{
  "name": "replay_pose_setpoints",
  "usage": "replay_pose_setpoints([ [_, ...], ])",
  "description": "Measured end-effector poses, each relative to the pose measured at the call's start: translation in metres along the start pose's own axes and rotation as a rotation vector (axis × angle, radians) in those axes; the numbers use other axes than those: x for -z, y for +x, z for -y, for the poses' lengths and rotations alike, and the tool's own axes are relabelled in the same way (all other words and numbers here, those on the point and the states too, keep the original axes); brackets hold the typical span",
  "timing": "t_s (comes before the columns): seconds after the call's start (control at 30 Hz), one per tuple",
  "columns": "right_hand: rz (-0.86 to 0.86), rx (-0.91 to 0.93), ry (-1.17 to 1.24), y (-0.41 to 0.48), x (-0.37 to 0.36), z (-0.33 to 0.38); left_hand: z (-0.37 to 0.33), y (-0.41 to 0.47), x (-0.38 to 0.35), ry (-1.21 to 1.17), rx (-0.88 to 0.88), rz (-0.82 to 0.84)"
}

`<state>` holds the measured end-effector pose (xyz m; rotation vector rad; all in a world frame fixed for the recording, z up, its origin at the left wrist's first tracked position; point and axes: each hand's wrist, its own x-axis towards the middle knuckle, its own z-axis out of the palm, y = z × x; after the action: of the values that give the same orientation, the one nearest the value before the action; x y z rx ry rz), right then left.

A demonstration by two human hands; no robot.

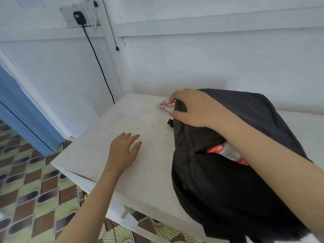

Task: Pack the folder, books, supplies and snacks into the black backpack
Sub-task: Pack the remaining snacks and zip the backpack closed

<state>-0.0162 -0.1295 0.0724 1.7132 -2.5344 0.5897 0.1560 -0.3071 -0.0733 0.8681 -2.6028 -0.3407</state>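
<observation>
Fingers (134, 137) of the left hand (122, 151) are spread, straight and hold nothing, low over the middle of the table (108, 123); I cannot tell whether they touch it. To its right, the black backpack (228, 181) covers the table's right part and reaches its near edge. Its mouth gapes only narrowly, showing a red-and-white packet (226, 152) already inside. Farther on, the right hand (194, 109) curls over the backpack's far left corner. Finger and thumb appear pinched on the end of a snack packet (164, 104) lying near the table's far edge.

Risks, as I judge them:
- Bunched fabric sits in the same pinch, so the snack packet may slip free when lifted.
- Nothing holds the mouth open, so the slack fabric may close against the incoming packet.
- A pull on the fabric may drag the backpack toward the near edge.

Obstructions: my right forearm crosses the mouth, and the lodged packet fills part of it. Beyond the far left corner, a black cable (100, 67) hangs from a wall socket (79, 17), well apart from the work.
</observation>
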Motion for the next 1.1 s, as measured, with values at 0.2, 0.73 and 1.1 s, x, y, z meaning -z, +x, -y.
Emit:
replay_pose_setpoints([
  [0.2, 0.270, -0.230, -0.144, 0.105, -0.037, -0.018, 0.041, 0.014, -0.021, 0.042, 0.058, 0.133],
  [0.73, 0.403, -0.331, -0.956, 0.175, -0.137, -0.034, 0.046, 0.012, -0.027, -0.030, 0.051, 0.135],
  [1.1, 0.286, -0.242, -0.415, 0.183, -0.126, -0.011, 0.044, 0.014, -0.026, -0.005, 0.065, 0.136],
])
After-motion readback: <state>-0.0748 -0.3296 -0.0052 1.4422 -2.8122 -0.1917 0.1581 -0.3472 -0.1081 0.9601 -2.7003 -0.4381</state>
